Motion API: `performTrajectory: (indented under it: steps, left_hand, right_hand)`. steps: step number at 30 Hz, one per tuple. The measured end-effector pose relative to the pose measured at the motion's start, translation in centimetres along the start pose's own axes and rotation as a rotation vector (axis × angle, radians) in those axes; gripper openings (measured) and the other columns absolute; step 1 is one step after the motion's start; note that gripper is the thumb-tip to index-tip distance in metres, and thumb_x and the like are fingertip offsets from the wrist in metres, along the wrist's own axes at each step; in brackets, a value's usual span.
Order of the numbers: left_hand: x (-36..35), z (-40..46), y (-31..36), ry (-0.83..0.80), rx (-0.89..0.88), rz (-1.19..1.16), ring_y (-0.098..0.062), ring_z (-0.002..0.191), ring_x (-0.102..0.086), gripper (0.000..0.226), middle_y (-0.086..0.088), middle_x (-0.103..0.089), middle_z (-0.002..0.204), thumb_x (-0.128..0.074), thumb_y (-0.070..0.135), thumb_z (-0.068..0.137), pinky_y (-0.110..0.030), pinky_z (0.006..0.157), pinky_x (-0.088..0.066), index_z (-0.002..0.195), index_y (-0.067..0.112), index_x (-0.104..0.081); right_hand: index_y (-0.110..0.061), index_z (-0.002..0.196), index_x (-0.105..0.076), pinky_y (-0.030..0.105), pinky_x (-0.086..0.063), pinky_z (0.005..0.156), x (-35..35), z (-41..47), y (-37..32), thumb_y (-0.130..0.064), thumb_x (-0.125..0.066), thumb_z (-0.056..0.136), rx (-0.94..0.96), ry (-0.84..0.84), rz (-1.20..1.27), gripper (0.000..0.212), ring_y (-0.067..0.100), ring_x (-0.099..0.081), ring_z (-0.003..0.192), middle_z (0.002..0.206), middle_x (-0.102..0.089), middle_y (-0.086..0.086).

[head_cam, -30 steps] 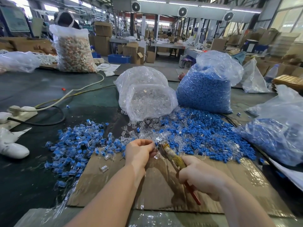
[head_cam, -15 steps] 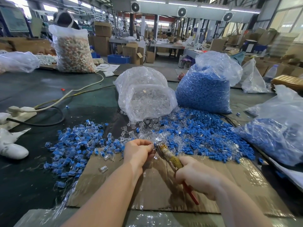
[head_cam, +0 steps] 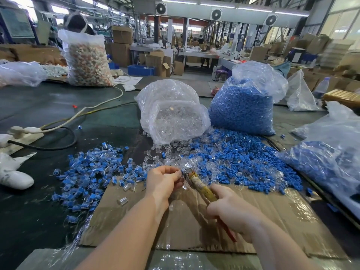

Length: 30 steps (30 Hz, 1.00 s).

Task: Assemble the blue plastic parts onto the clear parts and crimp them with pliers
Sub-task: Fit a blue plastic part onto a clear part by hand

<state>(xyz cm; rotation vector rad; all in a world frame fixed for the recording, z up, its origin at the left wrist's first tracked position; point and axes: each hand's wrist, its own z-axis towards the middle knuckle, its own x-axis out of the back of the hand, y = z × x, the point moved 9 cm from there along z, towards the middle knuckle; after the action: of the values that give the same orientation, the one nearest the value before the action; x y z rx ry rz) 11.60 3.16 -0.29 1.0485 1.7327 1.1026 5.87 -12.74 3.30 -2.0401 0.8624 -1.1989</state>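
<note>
Hands: left hand (head_cam: 164, 180) pinches 1 small part, too hidden to identify; right hand (head_cam: 232, 213) grips pliers (head_cam: 202, 189).
Supply: blue parts (head_cam: 233, 158) and clear parts (head_cam: 165, 151) heaped just beyond.
Technique: seat the part squarely at the nose, then squeeze.

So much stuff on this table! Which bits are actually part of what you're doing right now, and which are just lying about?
In use:
pliers in the right hand
small part pinched in the left hand
loose blue parts
clear parts bag
blue parts bag
finished pile
cardboard mat

Lying about:
power strip
white glove
mixed-colour sack
water bottle
</note>
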Motion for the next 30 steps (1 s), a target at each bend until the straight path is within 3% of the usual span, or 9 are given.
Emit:
performTrajectory:
  steps: [2,5,9,11,15,20,24,27,30]
  left_hand:
    - [0.4,0.0,-0.1,0.019,0.001,-0.020,-0.011,0.046,-0.060,0.012,-0.001,-0.064,0.051,-0.061,-0.004,0.084,-0.025,0.046,-0.050,0.080,0.007,-0.063]
    - [2.9,0.2,1.6,0.142,-0.139,0.120,-0.012,0.056,-0.061,0.010,-0.005,-0.066,0.069,-0.060,-0.003,0.085,-0.020,0.052,-0.051,0.084,0.007,-0.063]
    - [6.8,-0.4,6.9,0.377,-0.522,0.711,-0.009,0.070,-0.054,0.012,-0.003,-0.064,0.093,-0.058,0.008,0.089,-0.012,0.058,-0.038,0.095,0.011,-0.068]
    - [8.5,-0.2,8.3,0.448,-0.607,0.833,-0.014,0.080,-0.050,0.017,-0.009,-0.062,0.102,-0.055,0.008,0.091,-0.021,0.070,-0.039,0.100,0.007,-0.069]
    - [10.8,1.0,8.4,0.494,-0.578,1.054,-0.027,0.092,-0.053,0.021,-0.013,-0.060,0.107,-0.051,0.006,0.093,-0.035,0.074,-0.043,0.104,0.005,-0.070]
    - [11.3,1.5,7.1,0.531,-0.447,1.319,-0.025,0.106,-0.041,0.024,-0.003,-0.057,0.113,-0.052,0.013,0.093,-0.039,0.087,-0.035,0.107,0.022,-0.069]
    - [9.2,0.6,7.4,0.526,-0.569,1.223,-0.025,0.107,-0.038,0.021,-0.002,-0.056,0.113,-0.056,0.018,0.091,-0.038,0.090,-0.030,0.107,0.022,-0.068]
    - [5.6,-0.4,6.9,0.365,-0.702,1.045,-0.014,0.096,-0.038,0.017,-0.001,-0.059,0.105,-0.059,0.015,0.088,-0.025,0.084,-0.031,0.103,0.017,-0.069]
    - [1.4,-1.5,5.3,0.175,-0.759,0.937,-0.007,0.090,-0.042,0.014,0.004,-0.058,0.096,-0.061,0.015,0.088,-0.014,0.075,-0.031,0.100,0.016,-0.069]
  right_hand:
    - [-0.013,0.099,-0.052,0.041,-0.058,0.068,-0.2,-0.3,0.8,0.003,-0.054,0.076,-0.059,-0.019,0.211,0.028,0.030,-0.066,0.079,0.099,-0.055,0.016]
    - [-0.013,0.094,-0.053,0.024,-0.050,0.049,1.8,0.1,1.9,0.002,-0.059,0.078,-0.009,0.192,0.156,0.022,0.013,-0.056,0.060,0.089,-0.055,0.010]
    - [-0.018,0.108,-0.050,0.036,-0.046,0.085,7.0,-0.1,3.9,-0.035,-0.067,0.082,-0.022,0.618,-0.354,0.035,0.020,-0.050,0.093,0.098,-0.053,0.002]
    - [-0.018,0.119,-0.048,0.033,-0.039,0.092,8.6,-0.7,4.9,-0.049,-0.064,0.081,-0.099,0.727,-0.554,0.052,0.021,-0.046,0.102,0.107,-0.053,0.005]
    - [-0.016,0.124,-0.046,0.035,-0.035,0.100,9.7,-0.6,7.5,-0.061,-0.054,0.082,-0.240,0.759,-0.718,0.061,0.027,-0.043,0.119,0.124,-0.053,0.011]
    - [-0.018,0.119,-0.047,0.035,-0.037,0.098,9.9,-0.3,8.4,-0.066,-0.040,0.085,-0.287,0.767,-0.784,0.060,0.029,-0.042,0.121,0.125,-0.052,0.013]
    - [-0.023,0.132,-0.038,0.045,-0.031,0.105,9.6,-0.2,8.1,-0.067,-0.034,0.087,-0.324,0.753,-0.807,0.064,0.031,-0.034,0.129,0.138,-0.039,0.012]
    - [-0.029,0.134,-0.038,0.045,-0.029,0.105,9.0,0.2,5.3,-0.053,-0.044,0.090,-0.128,0.829,-0.821,0.050,0.026,-0.035,0.126,0.137,-0.039,0.005]
    - [-0.031,0.125,-0.049,0.040,-0.032,0.102,7.6,1.7,3.1,-0.035,-0.044,0.095,0.029,0.787,-0.814,0.030,0.020,-0.038,0.121,0.131,-0.043,-0.001]
